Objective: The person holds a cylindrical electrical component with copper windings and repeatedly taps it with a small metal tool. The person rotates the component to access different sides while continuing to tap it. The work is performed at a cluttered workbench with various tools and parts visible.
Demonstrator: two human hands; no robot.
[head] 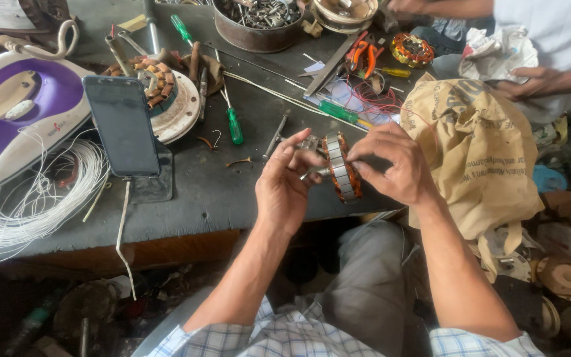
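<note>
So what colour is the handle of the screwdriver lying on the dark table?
Green, seen in the head view: the green-handled screwdriver on the dark workbench.

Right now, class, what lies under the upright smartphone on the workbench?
The smartphone leans on a dark stand, with a white cable hanging from its base. Behind it sits a copper-wound motor stator; the part behind the phone is hidden.

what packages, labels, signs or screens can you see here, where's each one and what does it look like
Phone: propped upright on a stand on the bench, left of the left hand; dark rectangular screen, switched off.
Paper sack: at the bench's right end, beside the right hand; crumpled tan bag with dark print.
Clothes iron: far left, white and purple, small maker's mark on its side.
No signs visible.
</note>
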